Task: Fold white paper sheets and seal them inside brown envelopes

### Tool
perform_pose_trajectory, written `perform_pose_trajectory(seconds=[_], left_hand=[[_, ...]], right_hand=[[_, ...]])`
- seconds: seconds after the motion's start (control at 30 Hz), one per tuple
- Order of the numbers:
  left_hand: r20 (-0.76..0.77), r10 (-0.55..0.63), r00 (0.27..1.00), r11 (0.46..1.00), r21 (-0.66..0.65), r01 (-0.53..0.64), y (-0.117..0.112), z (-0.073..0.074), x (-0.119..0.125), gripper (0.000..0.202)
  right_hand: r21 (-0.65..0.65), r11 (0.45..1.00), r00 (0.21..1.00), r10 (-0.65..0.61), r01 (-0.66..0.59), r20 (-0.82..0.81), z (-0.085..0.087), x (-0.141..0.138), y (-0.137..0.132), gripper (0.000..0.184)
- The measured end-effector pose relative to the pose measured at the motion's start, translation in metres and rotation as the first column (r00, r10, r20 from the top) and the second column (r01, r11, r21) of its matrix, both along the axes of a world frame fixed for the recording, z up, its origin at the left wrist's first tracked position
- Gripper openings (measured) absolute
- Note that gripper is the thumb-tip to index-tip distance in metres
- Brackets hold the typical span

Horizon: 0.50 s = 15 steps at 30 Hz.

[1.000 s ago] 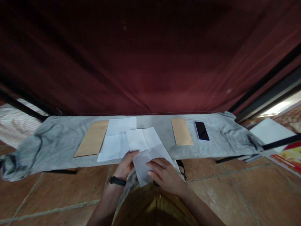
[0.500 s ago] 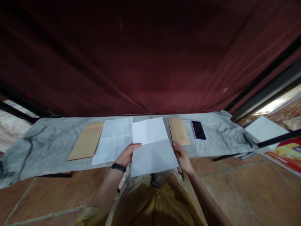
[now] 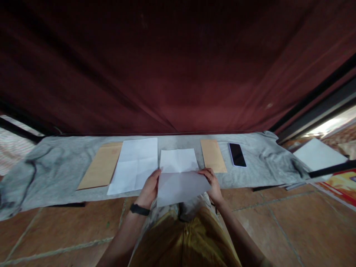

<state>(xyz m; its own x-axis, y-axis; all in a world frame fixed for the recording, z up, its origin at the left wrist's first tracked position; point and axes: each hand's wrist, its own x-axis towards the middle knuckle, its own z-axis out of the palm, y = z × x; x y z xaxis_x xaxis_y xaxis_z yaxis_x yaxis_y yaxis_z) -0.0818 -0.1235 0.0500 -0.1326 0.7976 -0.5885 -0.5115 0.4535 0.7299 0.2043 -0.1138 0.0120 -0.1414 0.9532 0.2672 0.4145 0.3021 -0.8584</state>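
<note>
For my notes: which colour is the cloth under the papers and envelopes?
The cloth is light grey, slightly mottled; the head view shows it.

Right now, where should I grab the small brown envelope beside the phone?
Probably its near short edge, coming from your side: the small brown envelope lies flat on the grey cloth, lengthwise away from you, that edge just beyond your right hand.

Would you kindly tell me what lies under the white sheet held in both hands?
Grey cloth shows around its far half, and the person's clothing below its near edge; whatever lies directly beneath the sheet is covered.
</note>
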Motion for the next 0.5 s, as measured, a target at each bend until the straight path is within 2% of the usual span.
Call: perform_pose_trajectory(seconds=[0.1, 0.2, 0.33, 0.4, 0.5], left_hand=[[-0.212, 0.092, 0.973, 0.983, 0.173, -0.055, -0.019, -0.010, -0.005, 0.055], [-0.496, 0.112, 0.861, 0.951, 0.306, 0.053, -0.028, -0.024, -0.012, 0.047], [-0.787, 0.018, 0.616, 0.939, 0.225, 0.261, -0.022, -0.036, -0.016, 0.022], [-0.842, -0.034, 0.539, 0.929, 0.173, 0.328, -0.016, -0.036, -0.014, 0.022], [-0.893, -0.048, 0.448, 0.923, 0.132, 0.363, -0.007, -0.030, -0.008, 0.031]], right_hand=[[0.019, 0.998, 0.997, -0.067, 0.066, 0.026, 0.000, -0.004, 0.008, 0.028], [-0.043, 0.989, 0.985, -0.135, 0.140, 0.109, -0.002, -0.011, 0.016, 0.022], [-0.103, 0.974, 0.954, -0.169, 0.200, 0.247, -0.001, -0.021, 0.024, 0.031], [-0.100, 0.968, 0.928, -0.187, 0.230, 0.324, 0.000, -0.025, 0.026, 0.031], [-0.100, 0.955, 0.885, -0.214, 0.278, 0.413, 0.001, -0.030, 0.029, 0.027]])
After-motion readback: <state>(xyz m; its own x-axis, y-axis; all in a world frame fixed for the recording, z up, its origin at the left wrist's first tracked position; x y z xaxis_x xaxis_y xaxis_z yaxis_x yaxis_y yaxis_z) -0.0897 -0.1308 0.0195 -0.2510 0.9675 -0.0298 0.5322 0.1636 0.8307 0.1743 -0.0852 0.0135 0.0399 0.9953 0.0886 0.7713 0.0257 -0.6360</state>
